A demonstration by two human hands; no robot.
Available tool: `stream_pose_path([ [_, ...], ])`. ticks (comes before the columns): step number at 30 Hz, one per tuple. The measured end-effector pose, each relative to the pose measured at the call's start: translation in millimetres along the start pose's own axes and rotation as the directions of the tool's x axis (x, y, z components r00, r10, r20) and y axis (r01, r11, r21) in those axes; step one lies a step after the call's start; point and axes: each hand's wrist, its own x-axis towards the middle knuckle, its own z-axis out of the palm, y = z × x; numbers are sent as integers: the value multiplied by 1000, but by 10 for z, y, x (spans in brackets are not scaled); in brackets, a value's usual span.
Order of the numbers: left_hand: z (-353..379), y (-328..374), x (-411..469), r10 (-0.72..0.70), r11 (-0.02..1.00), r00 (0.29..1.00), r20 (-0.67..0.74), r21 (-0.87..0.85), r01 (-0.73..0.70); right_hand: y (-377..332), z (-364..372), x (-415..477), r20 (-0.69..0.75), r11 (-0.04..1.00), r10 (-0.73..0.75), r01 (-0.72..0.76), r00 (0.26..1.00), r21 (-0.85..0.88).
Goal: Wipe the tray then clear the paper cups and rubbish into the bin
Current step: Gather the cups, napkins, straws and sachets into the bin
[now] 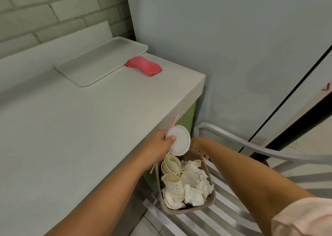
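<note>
L hand (161, 140) reaches fwd past the counter edge, forearm stretched long, thumb on top. It pinches a round white plastic lid (180, 140), tilted on edge. Thin red-and-white striped straws (173, 123) are clamped in the same grip, sticking up beyond the knuckles; one end pokes out below the wrist.

R hand (202, 151) comes in from the right w/ a bare forearm and a pale pink sleeve (303, 219) at the elbow. The palm is partly hidden behind the lid. Its fingers curl down over the far rim of a small grey-beige plastic bin (179, 212), gripping it.

The bin sits directly below both hands, on a grey slatted chair (251, 146). Inside, under L hand: cream paper cups w/ coloured dots (175, 187), nested & tipped over. Under R hand: crumpled white tissues (195, 183), heaped to the rim. The lid hangs just above the cups; can't tell if it touches them.

Well beyond L hand, on the pale grey counter (71, 128), lies a flat white rectangular tray (100, 61) w/ a matte surface and a low rim. A folded pink cloth (143, 66) lies just beside its right end.
</note>
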Motion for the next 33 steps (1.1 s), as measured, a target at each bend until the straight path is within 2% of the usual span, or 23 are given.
stream_pose_path([
  [4,67,8,15,-1,1000,1000,16,-4,1,103,-113,-67,4,996,-16,15,1000,88],
  [7,113,-65,68,-24,999,999,35,-46,25,152,-235,-155,-69,975,-151,161,986,153],
  [8,127,-101,86,-37,997,998,47,-66,40,140,-273,-234,-106,947,-208,227,972,227],
  [9,140,-146,105,-53,995,997,60,-87,58,117,-311,-326,-117,885,-260,285,958,367],
  [11,169,-232,136,-77,984,993,90,-155,90,82,-364,-530,-36,698,-408,337,912,632],
  [12,184,-267,148,-84,975,991,107,-196,104,78,-369,-617,6,654,-477,350,879,671],
  [14,216,-325,171,-88,963,987,136,-241,119,94,-345,-719,44,673,-549,411,835,615],
  [18,297,-427,214,-104,965,987,118,-230,129,196,-249,-759,-17,763,-516,469,856,444],
  [21,346,-509,242,-155,977,988,28,-147,157,375,-136,-723,-109,842,-397,409,911,351],
  [23,367,-551,245,-168,973,986,21,-157,169,485,5,-641,-160,930,-313,336,936,146],
  [25,390,-584,241,-156,973,987,50,-162,162,550,186,-543,-182,965,-261,251,948,-74],
  [26,405,-595,235,-148,975,987,63,-157,157,564,283,-493,-172,971,-225,206,959,-123],
  [29,443,-627,220,-109,982,990,91,-144,121,569,576,-401,-137,982,-140,120,981,-147],
  [33,478,-670,223,-38,990,992,117,-127,53,594,876,-350,-225,983,-173,154,959,-99],
])
